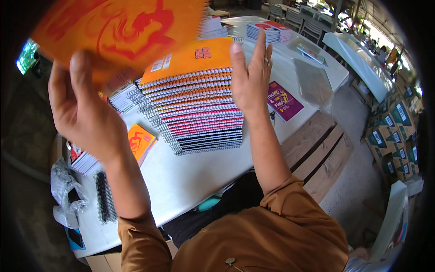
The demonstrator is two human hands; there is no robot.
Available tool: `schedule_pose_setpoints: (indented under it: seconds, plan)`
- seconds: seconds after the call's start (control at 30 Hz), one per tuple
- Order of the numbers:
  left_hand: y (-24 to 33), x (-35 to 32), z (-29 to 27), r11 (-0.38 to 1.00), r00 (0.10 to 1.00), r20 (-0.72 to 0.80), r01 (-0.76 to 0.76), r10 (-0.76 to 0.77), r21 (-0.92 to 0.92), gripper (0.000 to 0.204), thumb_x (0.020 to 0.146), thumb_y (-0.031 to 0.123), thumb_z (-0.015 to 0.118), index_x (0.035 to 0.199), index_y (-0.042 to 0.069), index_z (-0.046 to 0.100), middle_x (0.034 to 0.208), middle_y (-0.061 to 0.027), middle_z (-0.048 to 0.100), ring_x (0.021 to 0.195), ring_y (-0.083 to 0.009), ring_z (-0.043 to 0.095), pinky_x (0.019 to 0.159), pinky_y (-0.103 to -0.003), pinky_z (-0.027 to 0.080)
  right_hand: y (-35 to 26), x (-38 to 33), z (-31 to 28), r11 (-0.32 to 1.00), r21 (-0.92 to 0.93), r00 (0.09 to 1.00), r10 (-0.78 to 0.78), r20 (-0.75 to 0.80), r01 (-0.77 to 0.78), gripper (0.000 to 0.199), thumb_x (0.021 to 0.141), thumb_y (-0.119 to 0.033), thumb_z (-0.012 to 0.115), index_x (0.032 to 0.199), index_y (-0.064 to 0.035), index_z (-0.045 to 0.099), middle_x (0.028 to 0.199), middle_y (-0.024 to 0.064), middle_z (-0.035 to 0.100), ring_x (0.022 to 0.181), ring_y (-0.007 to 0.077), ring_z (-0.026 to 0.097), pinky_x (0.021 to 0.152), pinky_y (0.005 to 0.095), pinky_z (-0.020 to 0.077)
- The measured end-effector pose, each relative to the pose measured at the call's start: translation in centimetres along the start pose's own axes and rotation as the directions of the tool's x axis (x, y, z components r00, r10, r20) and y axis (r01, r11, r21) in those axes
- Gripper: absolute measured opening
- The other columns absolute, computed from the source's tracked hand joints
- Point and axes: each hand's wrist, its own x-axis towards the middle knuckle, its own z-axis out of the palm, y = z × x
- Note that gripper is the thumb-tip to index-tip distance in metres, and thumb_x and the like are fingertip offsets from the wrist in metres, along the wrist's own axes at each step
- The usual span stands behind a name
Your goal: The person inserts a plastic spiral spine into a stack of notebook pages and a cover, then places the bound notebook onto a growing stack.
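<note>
1. The left hand (93,115) is raised and seems to pinch an orange notebook (122,31) near its lower edge, the thumb at the cover; the grip of the other fingers is partly hidden. The right hand (251,86) has its fingers straight and the thumb apart, pinching nothing, close to the right side of the notebook stack (199,104); I cannot tell if it touches.
2. The orange notebook is in the air, above and to the left of the stack. I judge it light and a little flexible, with a rather smooth cover that may slide. A hold on a flat edge, thumb above and fingers below, should be good; the wire can bend or catch, so better not to squeeze there.
3. Its cover is orange with a bold red drawing, blurred at the edges, and part of it is outside the view.
4. The stack stands on the white worktop (181,181). Its top cover is orange with a white label; below come orange, pink and dark layers. Silver wire coils (158,122) show at the left side. The whole stack is probably heavy.
5. Around it lie a smaller-looking orange book (141,141), a purple book (290,106), and a clear plastic bag (65,195).
6. Farther right are a wooden bench (317,149) and piled cartons (394,131).
</note>
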Motion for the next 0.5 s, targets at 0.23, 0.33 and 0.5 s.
schedule_pose_setpoints:
  seconds: [0.23,0.33,0.5]
  plan:
    - [-6.3,-3.1,2.3,0.893,0.587,0.809,-0.350,-0.028,0.284,0.017,0.081,0.015,0.062,0.091,0.003,0.066,0.094,-0.0120,0.065,0.088,-0.0277,0.062,0.078,-0.033,0.048,1.2,-1.7,1.3,0.750,0.648,0.985,0.174,0.006,-0.136,0.063,0.087,-0.016,0.038,0.137,0.0092,0.007,0.142,0.0280,0.018,0.131,0.0368,0.023,0.107,0.0372,0.0183]
    - [-7.9,-3.1,0.6,0.933,0.799,0.600,-0.181,-0.045,0.311,0.022,0.084,0.020,0.060,0.094,0.001,0.065,0.097,-0.0146,0.064,0.090,-0.0281,0.062,0.079,-0.032,0.048,1.9,-1.6,1.4,0.717,0.687,0.986,0.166,-0.009,-0.115,0.055,0.089,-0.016,0.039,0.133,0.0081,0.018,0.137,0.0260,0.026,0.126,0.0330,0.033,0.103,0.0359,0.0245]
    - [-11.7,-2.7,-1.0,0.784,0.890,0.198,0.234,-0.411,0.576,0.029,0.081,0.026,0.067,0.087,-0.002,0.065,0.073,-0.0115,0.065,0.063,-0.0151,0.059,0.062,-0.028,0.046,1.3,-2.1,2.0,0.762,0.648,0.977,0.151,-0.151,-0.018,0.030,0.090,-0.021,0.053,0.103,0.0050,0.061,0.094,0.0151,0.065,0.088,0.0163,0.060,0.075,0.0268,0.0479]
